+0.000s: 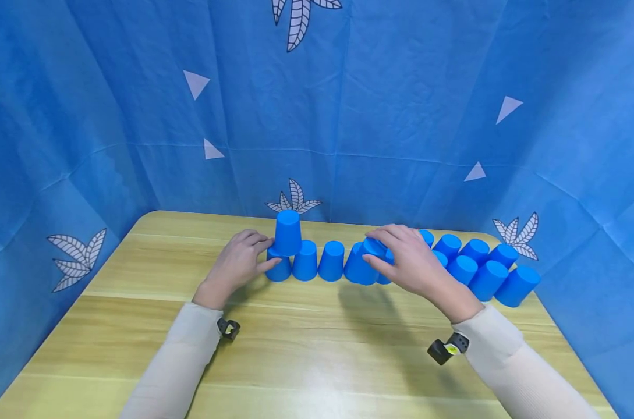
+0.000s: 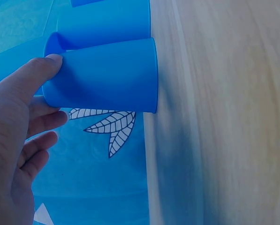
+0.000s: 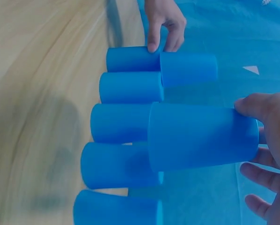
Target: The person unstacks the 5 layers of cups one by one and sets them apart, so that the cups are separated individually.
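Observation:
Upside-down blue cups stand in a row on the wooden table, one of them a middle cup (image 1: pixel 331 261). An upper cup (image 1: pixel 287 233) stands over the two leftmost. My left hand (image 1: pixel 236 263) pinches the leftmost lower cup (image 2: pixel 102 77) near its top, thumb in front and fingers behind. Farther right, my right hand (image 1: pixel 408 259) holds another inverted cup (image 3: pixel 203 136) by its narrow end, thumb on one side and fingers on the other. In the right wrist view this cup's wide rim overlaps the tops of two row cups, including a lower cup (image 3: pixel 121 164).
Several more inverted blue cups (image 1: pixel 489 278) cluster at the table's right end, partly behind my right hand. The wooden table (image 1: pixel 296 355) extends toward me. A blue curtain (image 1: pixel 379 105) with leaf and triangle prints hangs behind and at both sides.

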The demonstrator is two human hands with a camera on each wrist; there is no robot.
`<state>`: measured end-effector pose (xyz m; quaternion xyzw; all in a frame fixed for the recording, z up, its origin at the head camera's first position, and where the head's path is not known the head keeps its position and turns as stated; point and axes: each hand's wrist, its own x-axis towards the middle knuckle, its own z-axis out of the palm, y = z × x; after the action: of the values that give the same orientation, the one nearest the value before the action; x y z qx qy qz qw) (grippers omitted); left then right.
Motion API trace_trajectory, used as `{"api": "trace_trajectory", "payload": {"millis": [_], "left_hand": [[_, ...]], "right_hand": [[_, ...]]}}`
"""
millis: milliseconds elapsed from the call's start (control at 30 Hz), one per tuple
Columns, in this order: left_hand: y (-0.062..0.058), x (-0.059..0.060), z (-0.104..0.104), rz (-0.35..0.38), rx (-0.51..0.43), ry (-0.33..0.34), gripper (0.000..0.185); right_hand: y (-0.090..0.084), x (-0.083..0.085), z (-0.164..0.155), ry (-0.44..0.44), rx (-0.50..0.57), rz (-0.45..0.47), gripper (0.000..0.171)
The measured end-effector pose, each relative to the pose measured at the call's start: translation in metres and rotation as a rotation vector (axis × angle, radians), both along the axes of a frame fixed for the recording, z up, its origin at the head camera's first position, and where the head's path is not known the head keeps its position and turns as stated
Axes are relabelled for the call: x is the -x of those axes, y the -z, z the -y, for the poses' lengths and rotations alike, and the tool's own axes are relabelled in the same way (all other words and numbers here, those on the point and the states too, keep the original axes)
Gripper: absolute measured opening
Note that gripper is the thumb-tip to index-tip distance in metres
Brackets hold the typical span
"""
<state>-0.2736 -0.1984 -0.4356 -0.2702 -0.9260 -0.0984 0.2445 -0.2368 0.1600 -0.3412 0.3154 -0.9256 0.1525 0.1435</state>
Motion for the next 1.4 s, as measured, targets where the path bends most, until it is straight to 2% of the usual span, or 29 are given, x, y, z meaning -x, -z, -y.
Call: {"api": "trace_trajectory", "payload": {"millis": [367, 700, 967, 1267, 1400], "left_hand": [[0.001, -0.001, 0.001, 0.017, -0.008, -0.014, 0.051], [0.002, -0.002, 0.000, 0.030, 0.000, -0.020, 0.052], [0.000, -0.002, -0.002, 0.036, 0.003, -0.028, 0.054], [0.001, -0.001, -0.001, 0.035, 0.008, -0.031, 0.054], [-0.001, -0.002, -0.001, 0.049, 0.006, -0.034, 0.054]], "right_hand": [[0.020, -0.017, -0.034, 0.052, 0.052, -0.016, 0.045], [0.034, -0.035, -0.066, 0.163, 0.066, 0.005, 0.046], [0.048, -0.045, -0.102, 0.219, 0.065, -0.043, 0.046], [0.055, -0.055, -0.144, 0.276, 0.068, -0.092, 0.045], [0.058, -0.059, -0.166, 0.319, 0.079, -0.076, 0.045]]}}
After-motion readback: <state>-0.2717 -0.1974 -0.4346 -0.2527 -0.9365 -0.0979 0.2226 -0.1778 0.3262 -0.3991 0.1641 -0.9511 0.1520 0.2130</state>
